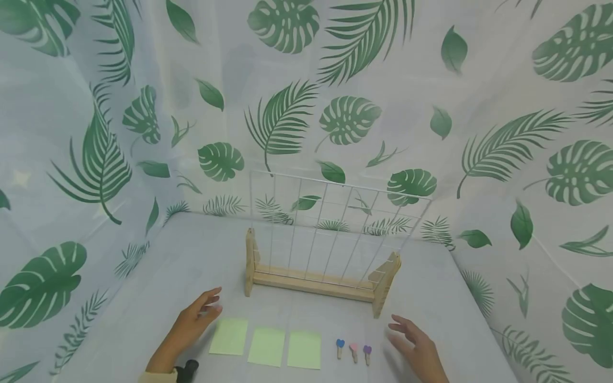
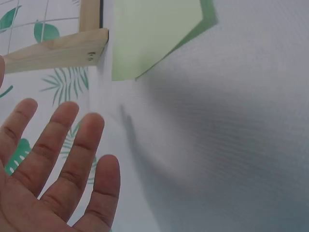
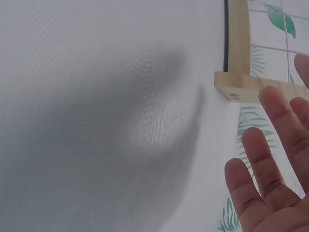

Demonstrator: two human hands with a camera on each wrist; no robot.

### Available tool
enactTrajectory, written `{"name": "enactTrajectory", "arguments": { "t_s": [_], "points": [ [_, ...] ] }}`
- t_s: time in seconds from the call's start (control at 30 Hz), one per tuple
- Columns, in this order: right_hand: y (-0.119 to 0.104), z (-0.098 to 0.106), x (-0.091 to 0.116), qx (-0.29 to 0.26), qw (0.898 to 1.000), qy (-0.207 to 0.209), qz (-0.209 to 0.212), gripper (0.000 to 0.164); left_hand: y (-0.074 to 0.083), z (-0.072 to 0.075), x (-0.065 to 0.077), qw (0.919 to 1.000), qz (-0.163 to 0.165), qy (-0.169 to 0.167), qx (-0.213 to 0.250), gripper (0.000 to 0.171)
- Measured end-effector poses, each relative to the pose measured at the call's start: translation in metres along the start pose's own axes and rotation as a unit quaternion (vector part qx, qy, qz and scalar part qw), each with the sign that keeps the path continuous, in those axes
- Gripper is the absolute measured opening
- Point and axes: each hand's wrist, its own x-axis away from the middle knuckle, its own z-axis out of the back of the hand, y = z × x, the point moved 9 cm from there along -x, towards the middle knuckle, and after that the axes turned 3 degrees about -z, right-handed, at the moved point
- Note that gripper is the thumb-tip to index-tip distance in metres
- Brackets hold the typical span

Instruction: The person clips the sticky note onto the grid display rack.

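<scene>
My left hand (image 1: pixel 193 319) hovers over the table's left part, fingers relaxed and holding nothing. Beside it lies a green sticky note (image 1: pixel 229 336), with a second green note (image 1: pixel 266 347) and a third (image 1: pixel 304 349) in a row to its right. Farther right lie three small wooden clothespins with heart tops: a blue one (image 1: pixel 340 348), a pink one (image 1: pixel 354 352) and a purple one (image 1: pixel 367 355). To the right of the purple one is my right hand (image 1: pixel 415 348), its fingers spread loosely with nothing in them, as the right wrist view also shows.
Behind the notes stands a white wire grid (image 1: pixel 330 234) on a wooden base (image 1: pixel 311 285) with two side supports. White cloth with green leaf prints (image 1: pixel 349 119) hangs around the back and sides of the white table (image 1: pixel 201 250).
</scene>
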Motion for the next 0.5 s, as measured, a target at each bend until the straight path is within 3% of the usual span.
{"name": "enactTrajectory", "arguments": {
  "t_s": [0.3, 0.5],
  "points": [
    [-0.008, 0.000, -0.002, -0.036, 0.999, 0.015, 0.036, 0.039, -0.009, -0.003, 0.000, 0.9991, 0.027, -0.013, 0.030, 0.051],
    [-0.007, -0.005, -0.006, -0.054, 0.998, -0.001, 0.015, 0.036, -0.012, -0.009, 0.000, 0.9979, 0.035, -0.030, 0.046, 0.050]
  ]
}}
